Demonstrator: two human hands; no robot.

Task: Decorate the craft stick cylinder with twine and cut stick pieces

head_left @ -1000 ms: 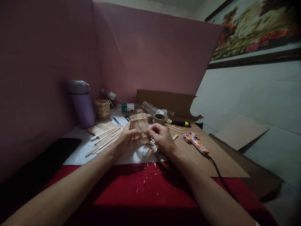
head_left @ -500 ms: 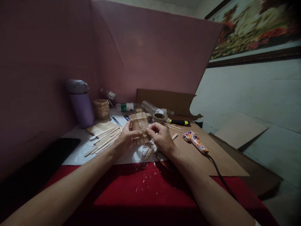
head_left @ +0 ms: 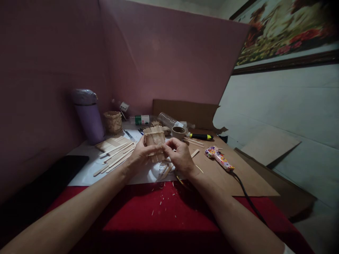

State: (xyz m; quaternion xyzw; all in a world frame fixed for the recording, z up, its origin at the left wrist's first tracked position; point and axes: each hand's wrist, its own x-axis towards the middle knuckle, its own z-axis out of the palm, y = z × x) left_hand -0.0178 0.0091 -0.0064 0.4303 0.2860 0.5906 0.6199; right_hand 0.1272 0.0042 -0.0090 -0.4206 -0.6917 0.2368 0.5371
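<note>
A small cup-shaped piece made of wooden sticks (head_left: pixel 154 137), with twine round its upper part, is held upright above the white sheet. My left hand (head_left: pixel 140 152) grips it from the left, thumb across its front. At its lower right front, my right hand (head_left: pixel 179 154) has thumb and forefinger pinched together; what lies between the fingertips is too small to make out. Flat wooden sticks (head_left: pixel 119 158) lie fanned on the white sheet to the left. More stick pieces (head_left: pixel 167 170) are beneath the hands.
At the left stand a purple tumbler (head_left: pixel 89 118) and another stick cup (head_left: pixel 113 122). Plastic bottles, a tape roll (head_left: pixel 178 132) and a black-yellow cutter (head_left: pixel 201 136) lie behind. A flower-patterned glue gun (head_left: pixel 219 158) with a black cord rests on cardboard (head_left: pixel 249 181) at the right.
My right fingertips have shifted slightly left over the front of the stick cup. The whole view has moved slightly. My left hand keeps its hold.
</note>
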